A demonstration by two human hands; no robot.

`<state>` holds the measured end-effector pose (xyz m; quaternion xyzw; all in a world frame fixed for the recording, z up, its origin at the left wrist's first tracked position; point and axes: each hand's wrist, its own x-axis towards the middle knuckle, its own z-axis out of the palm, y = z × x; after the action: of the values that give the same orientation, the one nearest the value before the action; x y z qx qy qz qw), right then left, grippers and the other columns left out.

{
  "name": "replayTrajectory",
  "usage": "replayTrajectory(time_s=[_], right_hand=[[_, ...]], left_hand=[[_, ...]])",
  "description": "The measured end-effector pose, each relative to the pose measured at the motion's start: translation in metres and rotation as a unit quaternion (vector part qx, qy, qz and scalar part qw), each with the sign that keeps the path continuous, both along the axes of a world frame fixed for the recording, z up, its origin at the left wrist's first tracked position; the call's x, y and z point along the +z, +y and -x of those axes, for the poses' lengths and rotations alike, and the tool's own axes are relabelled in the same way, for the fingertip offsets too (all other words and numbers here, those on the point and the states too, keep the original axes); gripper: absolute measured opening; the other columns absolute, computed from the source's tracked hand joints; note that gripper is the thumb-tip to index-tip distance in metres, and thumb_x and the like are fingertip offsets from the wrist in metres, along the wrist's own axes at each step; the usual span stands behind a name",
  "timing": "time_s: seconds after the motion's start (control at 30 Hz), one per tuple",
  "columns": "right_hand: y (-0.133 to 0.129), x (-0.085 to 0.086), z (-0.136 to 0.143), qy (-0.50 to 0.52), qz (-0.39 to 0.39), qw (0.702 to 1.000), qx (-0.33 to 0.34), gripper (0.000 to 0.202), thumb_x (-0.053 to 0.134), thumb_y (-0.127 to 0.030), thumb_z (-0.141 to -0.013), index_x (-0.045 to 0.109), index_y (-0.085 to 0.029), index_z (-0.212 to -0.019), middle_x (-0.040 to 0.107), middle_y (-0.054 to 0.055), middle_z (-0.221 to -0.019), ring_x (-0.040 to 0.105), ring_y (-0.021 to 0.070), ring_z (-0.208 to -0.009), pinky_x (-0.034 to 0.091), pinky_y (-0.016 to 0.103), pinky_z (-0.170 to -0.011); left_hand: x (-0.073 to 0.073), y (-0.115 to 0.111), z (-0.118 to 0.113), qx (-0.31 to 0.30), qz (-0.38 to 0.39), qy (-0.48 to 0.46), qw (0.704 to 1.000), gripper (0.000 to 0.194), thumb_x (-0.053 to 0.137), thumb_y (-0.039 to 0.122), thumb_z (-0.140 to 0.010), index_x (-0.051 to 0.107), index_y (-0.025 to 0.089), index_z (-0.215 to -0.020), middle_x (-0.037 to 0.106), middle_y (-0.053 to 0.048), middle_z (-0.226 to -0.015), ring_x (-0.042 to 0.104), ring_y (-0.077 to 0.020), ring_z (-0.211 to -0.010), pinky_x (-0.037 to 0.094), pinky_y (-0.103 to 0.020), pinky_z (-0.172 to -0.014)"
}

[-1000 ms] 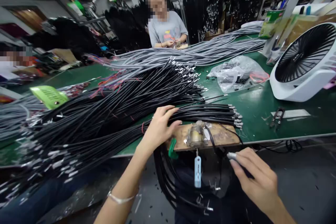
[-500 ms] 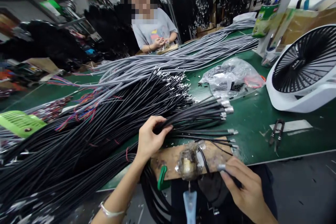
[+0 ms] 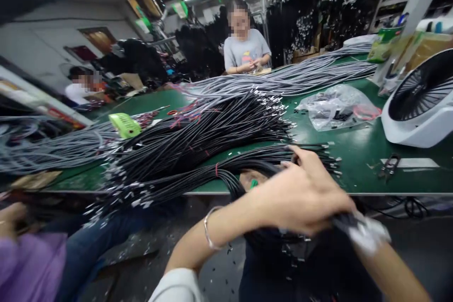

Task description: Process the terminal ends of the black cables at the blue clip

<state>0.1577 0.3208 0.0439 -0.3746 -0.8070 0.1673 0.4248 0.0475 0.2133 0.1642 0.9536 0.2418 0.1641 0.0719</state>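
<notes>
My left hand (image 3: pixel 283 196), blurred, crosses in front of my right arm and is closed around a bundle of black cables (image 3: pixel 341 221). The bundle's whitish ends (image 3: pixel 370 235) stick out to the right over my right wrist. Partly hidden behind the left hand, my right hand (image 3: pixel 314 167) reaches up and left. Its fingertips are at the black cables (image 3: pixel 262 155) on the bench; whether they grip is unclear. A red tie (image 3: pixel 217 169) circles those cables. Behind the hands, the wooden board (image 3: pixel 250 179) with its green clamp (image 3: pixel 254 183) is mostly covered.
A big pile of black cables (image 3: pixel 212 127) lies on the green bench (image 3: pixel 357 170), with grey cables (image 3: pixel 283 82) behind. A clear plastic bag (image 3: pixel 339 106), snips (image 3: pixel 389 166) and a white fan (image 3: pixel 417 104) are on the right. A co-worker (image 3: pixel 246 52) sits opposite; another person's purple sleeve (image 3: pixel 31 264) is at left.
The view has swung left and up. My left hand has come across to the right with a cable bundle in it. My right hand has moved up towards the bench cables.
</notes>
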Motion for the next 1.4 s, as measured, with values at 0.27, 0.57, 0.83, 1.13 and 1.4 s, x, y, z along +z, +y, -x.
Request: replayTrajectory(time_s=[0.27, 0.57, 0.83, 1.13, 1.4], right_hand=[[0.036, 0.01, 0.028, -0.279, 0.042, 0.959, -0.007, 0.017, 0.072, -0.037, -0.076, 0.07, -0.025, -0.087, 0.071, 0.009, -0.071, 0.065, 0.0247, -0.067, 0.038, 0.03, -0.055], [0.023, 0.01, 0.042, -0.32, 0.047, 0.945, -0.05, 0.032, 0.061, -0.043, -0.085, 0.067, -0.02, -0.108, 0.07, 0.017, -0.099, 0.064, 0.0346, -0.09, 0.046, 0.039, -0.07], [0.014, 0.001, 0.035, -0.292, 0.04, 0.954, -0.06, 0.034, 0.059, -0.045, -0.087, 0.064, -0.02, -0.11, 0.071, 0.014, -0.103, 0.065, 0.0306, -0.096, 0.047, 0.036, -0.078], [0.018, -0.005, 0.033, -0.259, 0.036, 0.965, -0.031, 0.032, 0.061, -0.042, -0.087, 0.065, -0.017, -0.107, 0.07, 0.015, -0.104, 0.065, 0.0308, -0.097, 0.047, 0.037, -0.081], [0.017, -0.004, 0.031, -0.25, 0.035, 0.967, -0.027, 0.031, 0.061, -0.041, -0.087, 0.065, -0.017, -0.105, 0.071, 0.014, -0.102, 0.066, 0.0299, -0.096, 0.047, 0.036, -0.079]], left_hand=[[-0.108, -0.139, 0.037, 0.039, 0.241, 0.046, 0.969, 0.02, 0.041, 0.018, -0.095, 0.051, 0.023, -0.113, 0.072, 0.002, -0.089, 0.067, -0.0111, -0.075, 0.044, -0.022, -0.059], [-0.152, -0.16, 0.081, 0.262, 0.26, 0.244, 0.897, 0.017, 0.053, 0.011, -0.067, 0.057, 0.018, -0.082, 0.068, -0.004, -0.079, 0.065, -0.0221, -0.071, 0.042, -0.029, -0.058], [-0.16, -0.161, 0.046, 0.183, 0.253, 0.273, 0.91, 0.02, 0.05, 0.005, -0.065, 0.055, 0.02, -0.078, 0.065, -0.003, -0.078, 0.061, -0.0217, -0.075, 0.04, -0.032, -0.07], [-0.148, -0.144, 0.026, 0.101, 0.209, 0.278, 0.932, 0.01, 0.052, 0.012, -0.083, 0.055, 0.02, -0.088, 0.063, -0.002, -0.081, 0.061, -0.0194, -0.082, 0.038, -0.037, -0.091], [-0.144, -0.119, 0.008, 0.022, 0.16, 0.346, 0.924, 0.008, 0.057, 0.011, -0.08, 0.056, 0.016, -0.086, 0.063, -0.007, -0.083, 0.062, -0.0223, -0.08, 0.048, -0.032, -0.067]])
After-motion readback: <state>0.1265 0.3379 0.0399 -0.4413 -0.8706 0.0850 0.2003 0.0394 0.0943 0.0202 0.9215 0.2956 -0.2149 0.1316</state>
